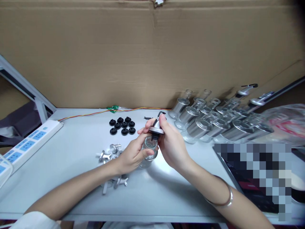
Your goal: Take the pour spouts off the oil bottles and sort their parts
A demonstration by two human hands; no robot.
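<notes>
My left hand point(133, 154) is closed around the upper part of a clear glass bottle point(150, 145), whose mouth faces up toward me. In my right hand point(173, 148) is a silver pourer spout point(156, 129) with a black lever on top and a black stopper below. The stopper hangs just over the bottle's mouth; whether it touches the rim I cannot tell. Left fingertips lie close to the spout's flange. Beside my left wrist, loose silver spout parts point(105, 156) are heaped on the grey table point(78, 197), partly hidden by my forearm.
Several black stoppers point(124, 125) sit in a cluster behind my hands. At back right stand several glass bottles with metal sleeves point(201, 127), two topped with spouts. A power strip point(28, 144) lies left, a dark tablet-like device point(247, 181) right. Cardboard point(107, 57) walls the back.
</notes>
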